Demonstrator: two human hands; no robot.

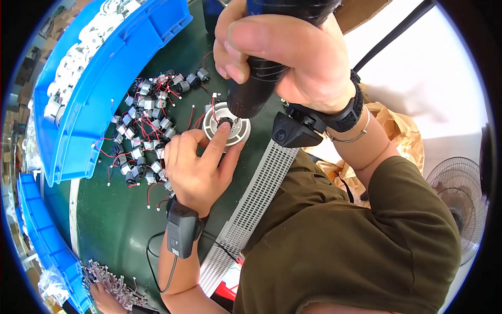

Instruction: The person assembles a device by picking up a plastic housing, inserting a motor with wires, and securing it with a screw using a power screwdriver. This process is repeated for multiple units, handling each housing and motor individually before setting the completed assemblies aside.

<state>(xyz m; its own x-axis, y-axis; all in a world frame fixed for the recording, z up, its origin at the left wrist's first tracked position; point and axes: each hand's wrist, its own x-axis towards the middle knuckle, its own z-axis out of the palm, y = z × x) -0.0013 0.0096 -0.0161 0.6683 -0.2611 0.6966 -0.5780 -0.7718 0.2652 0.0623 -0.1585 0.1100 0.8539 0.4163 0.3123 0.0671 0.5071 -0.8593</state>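
My right hand [303, 63] is wrapped round a black electric screwdriver [256, 86], whose lower end points down over a round white plastic housing [242, 132]. The contact between its tip and the housing is partly hidden. My left hand [196, 165] steadies the housing on the green table, the index finger pressing at a small dark part in its middle and the thumb beside the near rim. Just left of that hand lies a loose pile of small grey-and-black motors [149, 112] with red and black wires.
A blue bin [112, 78] of white plastic parts stands at upper left, another blue bin [44, 235] below it. Another person's hand [107, 301] is by a heap of wired parts [112, 280] at lower left. A perforated metal strip [256, 201] edges the table before me.
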